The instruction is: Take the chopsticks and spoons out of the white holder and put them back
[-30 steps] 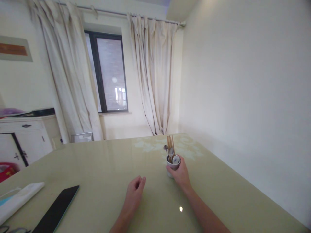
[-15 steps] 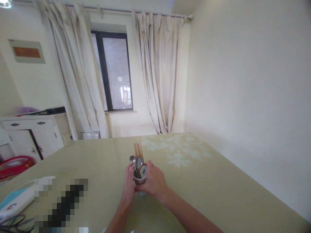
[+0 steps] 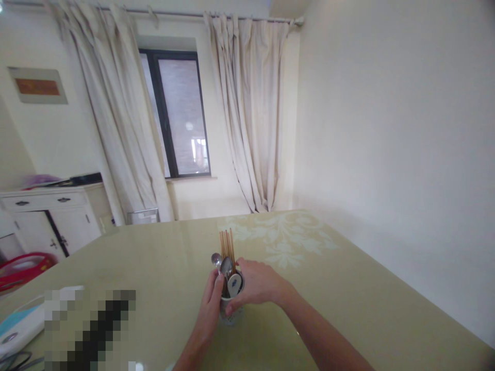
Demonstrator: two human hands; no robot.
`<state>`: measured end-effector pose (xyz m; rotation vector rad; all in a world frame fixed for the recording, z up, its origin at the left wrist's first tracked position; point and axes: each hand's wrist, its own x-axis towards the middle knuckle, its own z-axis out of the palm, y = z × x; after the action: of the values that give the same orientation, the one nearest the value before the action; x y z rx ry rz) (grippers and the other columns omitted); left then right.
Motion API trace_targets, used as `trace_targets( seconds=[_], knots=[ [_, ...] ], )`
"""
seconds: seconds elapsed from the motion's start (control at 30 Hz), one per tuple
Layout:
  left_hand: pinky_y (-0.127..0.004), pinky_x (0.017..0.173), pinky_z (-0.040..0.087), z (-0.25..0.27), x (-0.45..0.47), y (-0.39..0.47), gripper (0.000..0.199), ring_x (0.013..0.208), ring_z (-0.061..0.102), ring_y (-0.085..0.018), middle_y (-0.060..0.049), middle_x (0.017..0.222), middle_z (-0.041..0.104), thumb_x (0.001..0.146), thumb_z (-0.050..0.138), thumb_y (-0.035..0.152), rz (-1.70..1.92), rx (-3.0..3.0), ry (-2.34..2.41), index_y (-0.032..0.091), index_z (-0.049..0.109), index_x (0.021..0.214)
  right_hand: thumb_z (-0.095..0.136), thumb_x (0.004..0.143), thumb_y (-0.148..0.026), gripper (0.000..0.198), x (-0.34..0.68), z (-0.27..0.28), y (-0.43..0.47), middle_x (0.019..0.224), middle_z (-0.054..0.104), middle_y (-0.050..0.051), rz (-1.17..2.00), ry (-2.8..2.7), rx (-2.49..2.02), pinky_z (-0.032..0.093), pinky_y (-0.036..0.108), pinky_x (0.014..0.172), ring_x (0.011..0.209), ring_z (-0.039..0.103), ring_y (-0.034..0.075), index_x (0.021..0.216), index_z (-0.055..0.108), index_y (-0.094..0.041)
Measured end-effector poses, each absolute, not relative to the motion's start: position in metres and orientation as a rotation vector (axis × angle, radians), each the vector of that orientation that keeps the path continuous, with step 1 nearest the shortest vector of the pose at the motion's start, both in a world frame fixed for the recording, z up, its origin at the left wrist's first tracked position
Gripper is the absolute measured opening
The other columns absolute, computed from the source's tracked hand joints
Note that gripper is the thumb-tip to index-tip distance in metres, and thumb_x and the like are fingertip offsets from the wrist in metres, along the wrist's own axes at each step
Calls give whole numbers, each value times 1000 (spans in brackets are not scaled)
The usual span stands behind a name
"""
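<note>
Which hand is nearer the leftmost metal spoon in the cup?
Left. The left hand is at the left side of the cup, just below the bowl of the leftmost metal spoon. The right hand is across at the cup's right side.

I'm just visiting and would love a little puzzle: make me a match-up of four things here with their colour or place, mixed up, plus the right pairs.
1. Cup
2. Chopsticks
3. Window frame
4. Tub

A. Dark grey
B. Red, at the far left
C. Between the left hand and the right hand
D. Thin and brown, standing up

Right pairs: 1-C, 2-D, 3-A, 4-B
</note>
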<state>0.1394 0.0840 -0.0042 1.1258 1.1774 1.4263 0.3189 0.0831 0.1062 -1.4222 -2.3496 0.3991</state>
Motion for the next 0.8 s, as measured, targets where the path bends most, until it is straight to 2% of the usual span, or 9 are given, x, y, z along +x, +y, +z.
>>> trace_targets(
  seconds=[0.17,0.27,0.37,0.43,0.5,0.63,0.73,0.8],
  knots=[
    [-40,113,49,2,139,82,78,135,61,-31,-9,142,68,77,71,75,1411,1116,1116,26,61,136,90,51,-55,57,315,102,84,84,78,1,399,-2357,-1257,43,29,55,72,74,27,98,73,-26],
    [-37,109,52,2,138,82,75,132,64,-30,-8,139,70,78,71,74,1428,1122,1114,26,61,135,91,51,-56,55,312,103,82,79,77,2,409,-2358,-1296,38,28,51,66,72,26,94,74,-26],
    [-37,107,53,3,136,83,70,128,65,-28,-7,136,71,80,70,73,1440,1151,1137,27,63,132,89,55,-62,54,316,111,80,81,78,3,474,-2340,-1313,39,28,52,68,71,26,92,76,-26],
    [-37,105,55,4,136,83,67,125,67,-28,-7,133,73,80,69,72,1452,1158,1139,28,64,130,87,59,-67,57,323,119,82,86,79,6,521,-2286,-1358,43,29,56,71,71,27,95,77,-23],
    [-38,103,56,6,136,83,65,122,68,-28,-8,131,74,81,68,72,1459,1155,1107,28,64,128,80,70,-70,59,331,126,86,93,79,10,579,-2205,-1393,47,31,62,77,71,28,99,78,-19],
    [-41,108,52,12,139,80,62,123,67,-28,-6,128,75,83,68,71,1406,1165,1064,29,64,129,61,95,-57,44,340,132,99,96,80,8,680,-1978,-1261,49,32,77,88,71,24,98,79,-17],
    [-43,113,47,14,143,77,60,127,65,-28,-4,128,75,84,67,71,1385,1169,1076,32,65,128,62,97,-47,34,333,128,110,96,79,6,693,-1856,-1200,48,30,79,88,69,21,98,78,-17],
    [-44,115,46,15,146,76,61,130,63,-29,-4,131,74,83,67,72,1386,1173,1077,31,65,128,65,96,-44,31,323,124,118,90,77,4,716,-1853,-1204,46,27,74,83,66,19,94,77,-16]
  ],
)
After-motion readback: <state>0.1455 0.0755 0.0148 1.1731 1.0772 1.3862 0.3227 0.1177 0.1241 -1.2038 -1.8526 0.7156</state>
